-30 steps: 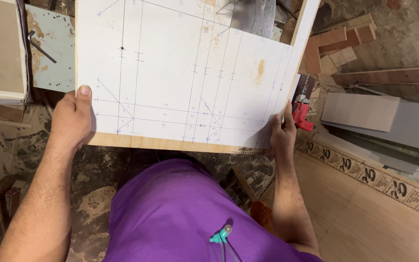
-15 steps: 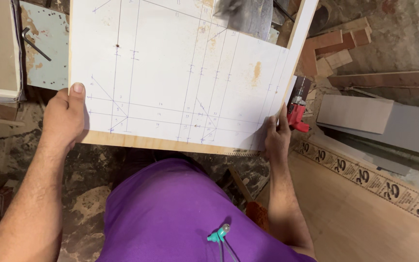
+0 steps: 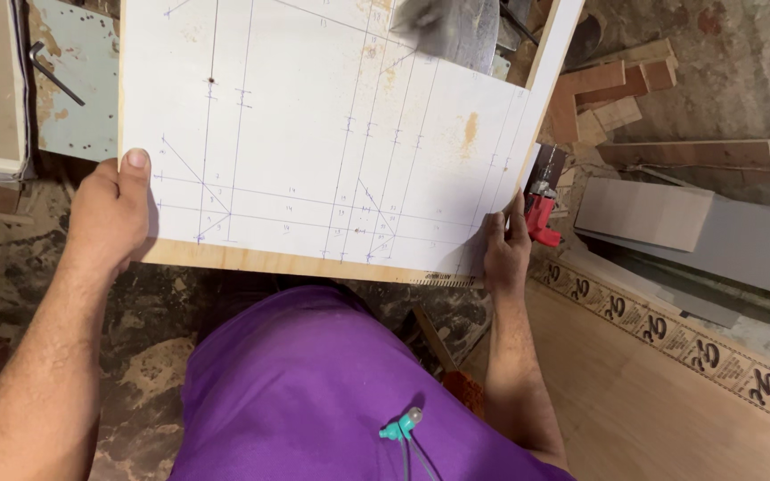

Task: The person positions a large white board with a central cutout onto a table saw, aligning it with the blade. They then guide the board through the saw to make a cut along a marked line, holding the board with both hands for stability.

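- Dusty floor [image 3: 135, 356] lies below a big white board [image 3: 314, 134].
- Left hand [image 3: 109, 214] grips the board's near left corner, thumb on top.
- Right hand [image 3: 505, 249] pinches its right edge, fingers curled.

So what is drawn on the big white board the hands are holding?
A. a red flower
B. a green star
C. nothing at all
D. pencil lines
D: the board, held at its near edge by the left hand and right hand, is crossed by thin ruled lines.
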